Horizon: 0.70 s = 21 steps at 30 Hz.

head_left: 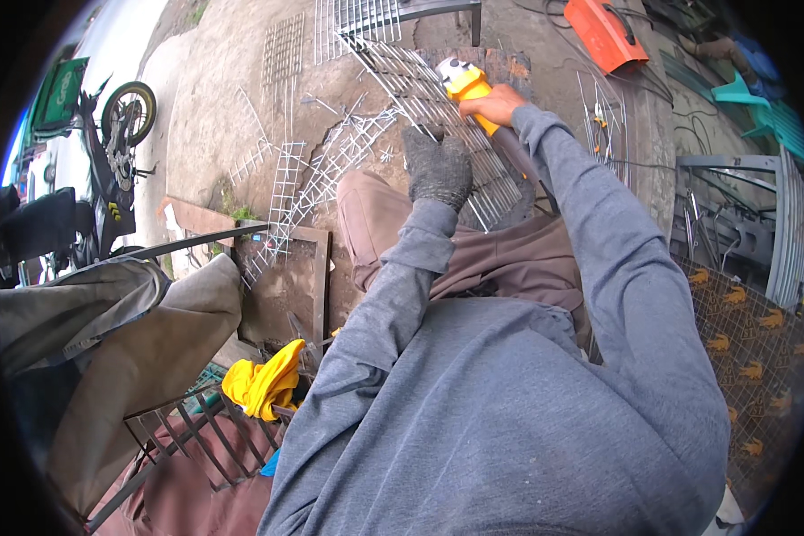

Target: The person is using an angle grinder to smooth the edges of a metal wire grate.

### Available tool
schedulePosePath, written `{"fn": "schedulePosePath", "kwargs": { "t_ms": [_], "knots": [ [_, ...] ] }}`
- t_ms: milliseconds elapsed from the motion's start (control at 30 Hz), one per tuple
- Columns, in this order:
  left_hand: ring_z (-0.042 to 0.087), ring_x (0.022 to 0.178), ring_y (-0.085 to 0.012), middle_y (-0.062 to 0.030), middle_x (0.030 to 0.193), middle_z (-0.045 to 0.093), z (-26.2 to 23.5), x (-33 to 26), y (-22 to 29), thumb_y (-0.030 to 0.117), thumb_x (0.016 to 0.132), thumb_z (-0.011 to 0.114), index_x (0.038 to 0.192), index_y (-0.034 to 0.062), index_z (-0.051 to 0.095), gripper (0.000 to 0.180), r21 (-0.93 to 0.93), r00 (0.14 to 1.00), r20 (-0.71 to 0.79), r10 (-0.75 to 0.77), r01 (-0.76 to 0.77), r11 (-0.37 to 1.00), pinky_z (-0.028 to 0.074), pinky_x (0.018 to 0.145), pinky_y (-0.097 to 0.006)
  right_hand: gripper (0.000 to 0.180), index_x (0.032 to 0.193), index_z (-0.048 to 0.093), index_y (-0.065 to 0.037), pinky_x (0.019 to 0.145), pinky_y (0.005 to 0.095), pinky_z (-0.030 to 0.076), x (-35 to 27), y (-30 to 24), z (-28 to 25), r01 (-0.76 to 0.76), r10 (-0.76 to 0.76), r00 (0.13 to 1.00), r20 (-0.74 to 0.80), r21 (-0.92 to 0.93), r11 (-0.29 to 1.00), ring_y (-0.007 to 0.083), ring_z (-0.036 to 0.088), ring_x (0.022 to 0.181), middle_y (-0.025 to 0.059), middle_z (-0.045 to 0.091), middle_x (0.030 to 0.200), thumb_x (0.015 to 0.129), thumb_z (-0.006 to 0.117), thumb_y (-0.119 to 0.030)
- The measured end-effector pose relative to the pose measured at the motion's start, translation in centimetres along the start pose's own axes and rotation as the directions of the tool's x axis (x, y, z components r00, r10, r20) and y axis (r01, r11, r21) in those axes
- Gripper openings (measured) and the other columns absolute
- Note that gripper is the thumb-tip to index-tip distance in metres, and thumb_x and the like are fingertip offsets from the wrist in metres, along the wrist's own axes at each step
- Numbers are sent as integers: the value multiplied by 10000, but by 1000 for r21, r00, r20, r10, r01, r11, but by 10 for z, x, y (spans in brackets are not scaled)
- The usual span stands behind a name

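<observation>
My right hand [500, 104], bare, is wrapped round the body of a yellow angle grinder [470, 85]. The grinder's silver head points away from me, over a metal bar grid [393, 67]. Its dark rear end reaches back toward my right knee. My left hand [438, 165], in a dark grey knitted glove, is closed on the near left edge of the same grid. The grid slants from the upper middle down to my lap. Whether the grinder's disc touches the bars cannot be seen.
Cut mesh strips [339, 156] and loose rod pieces lie on the ground to the left. An orange toolbox-like case [604, 36] stands at the far right among cables. A motorcycle [121, 134] is far left. Yellow cloth [266, 382] hangs near my left elbow.
</observation>
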<state>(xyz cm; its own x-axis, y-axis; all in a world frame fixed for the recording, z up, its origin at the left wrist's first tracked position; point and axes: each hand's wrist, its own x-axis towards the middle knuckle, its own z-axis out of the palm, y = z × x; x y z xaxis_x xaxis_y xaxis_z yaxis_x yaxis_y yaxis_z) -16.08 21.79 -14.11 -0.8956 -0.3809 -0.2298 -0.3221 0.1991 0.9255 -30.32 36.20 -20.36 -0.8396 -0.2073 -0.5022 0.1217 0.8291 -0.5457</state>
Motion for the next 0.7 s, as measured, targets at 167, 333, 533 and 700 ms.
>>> {"fn": "schedulePosePath", "kwargs": {
  "t_ms": [167, 333, 533, 700],
  "knots": [
    [642, 997, -396, -228, 1042, 633, 2, 5, -8, 104, 828, 635, 1117, 0, 542, 321, 21, 999, -18, -43, 43, 999, 491, 908, -475, 719, 1121, 746, -30, 838, 370, 539, 17, -17, -13, 95, -94, 995, 31, -27, 995, 318, 703, 978, 199, 737, 1075, 696, 729, -610],
    [643, 1000, -401, -228, 1051, 626, -2, 2, -3, 123, 846, 620, 1109, 1, 525, 306, 16, 1000, 6, 28, -28, 999, 487, 920, -477, 757, 1200, 734, -71, 945, 402, 523, 28, -23, -18, 99, -93, 994, 60, -103, 990, 347, 681, 1061, 203, 709, 1219, 690, 743, -631],
    [642, 1009, -409, -242, 1103, 607, -4, -1, 9, 146, 847, 640, 1155, -12, 535, 362, 147, 998, 2, 63, -63, 987, 487, 923, -481, 730, 1165, 746, -74, 895, 389, 541, 9, 0, -19, 89, -76, 990, 117, -107, 990, 334, 692, 1017, 195, 725, 1149, 686, 746, -625],
    [687, 903, -326, -221, 987, 660, 0, 6, -1, 166, 840, 677, 1149, -37, 509, 406, 193, 999, -42, 35, -26, 981, 544, 816, -425, 750, 1176, 744, -91, 890, 375, 554, -17, 6, -12, 62, -53, 996, 69, -133, 989, 324, 707, 1008, 174, 736, 1139, 676, 746, -651]
  ]
}}
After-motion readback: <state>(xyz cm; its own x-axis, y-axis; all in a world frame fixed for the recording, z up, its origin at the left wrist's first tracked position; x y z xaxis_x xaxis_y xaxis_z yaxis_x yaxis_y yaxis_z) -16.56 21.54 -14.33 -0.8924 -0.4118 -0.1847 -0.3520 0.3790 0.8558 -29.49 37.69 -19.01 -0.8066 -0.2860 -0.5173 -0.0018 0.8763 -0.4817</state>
